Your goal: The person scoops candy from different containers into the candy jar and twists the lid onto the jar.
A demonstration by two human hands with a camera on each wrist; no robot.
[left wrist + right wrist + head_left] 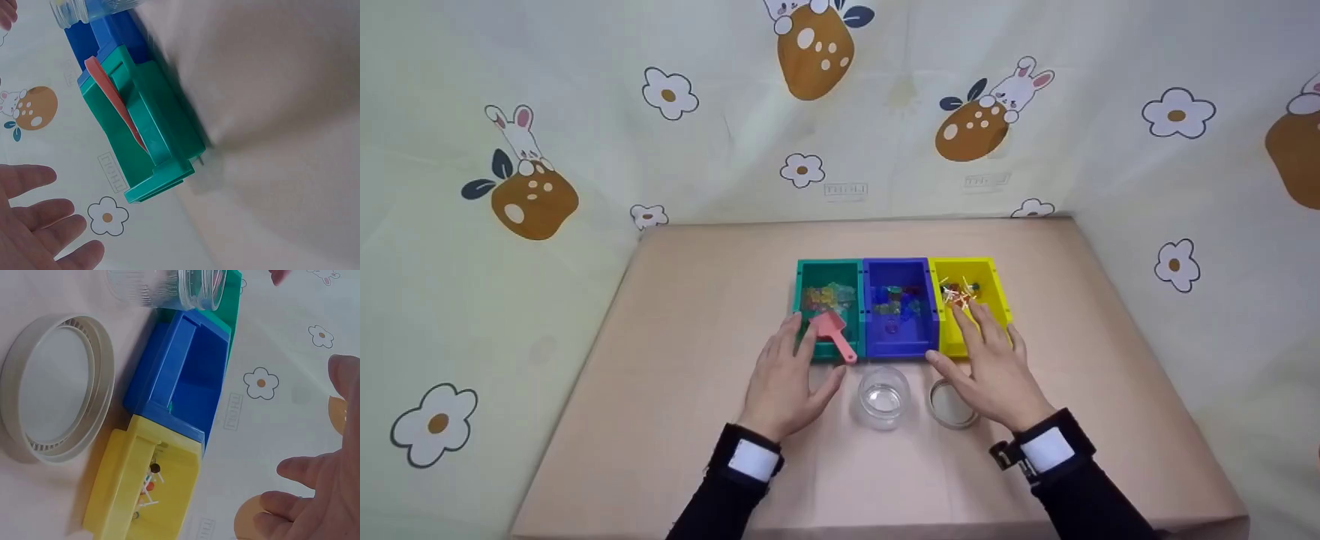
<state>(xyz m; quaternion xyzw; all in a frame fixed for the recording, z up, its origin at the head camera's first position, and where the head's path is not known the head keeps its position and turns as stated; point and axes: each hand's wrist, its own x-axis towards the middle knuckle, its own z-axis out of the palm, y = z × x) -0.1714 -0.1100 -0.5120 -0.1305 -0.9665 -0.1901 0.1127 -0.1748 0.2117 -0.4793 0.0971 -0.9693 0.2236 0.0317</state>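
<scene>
My left hand [785, 382] hovers with spread fingers at the near left corner of the green bin [805, 271], holding nothing. A pink scoop [832, 331] lies in that bin, its handle over the front rim. My right hand [997, 375], fingers also spread, is above the front of the yellow bin [990, 274] and grips nothing. Between the hands stands an open glass jar [883, 401]. Beside it a round lid [8, 388] lies with its hollow side up, partly under the right hand in the head view. The blue bin [900, 341] sits between the other two.
Clear coloured pieces [829, 295] lie in the green bin and more pieces [889, 300] in the blue one. Small white sticks with coloured bits [958, 292] lie in the yellow bin. A patterned curtain [735, 150] surrounds the table [697, 292] at the back and sides.
</scene>
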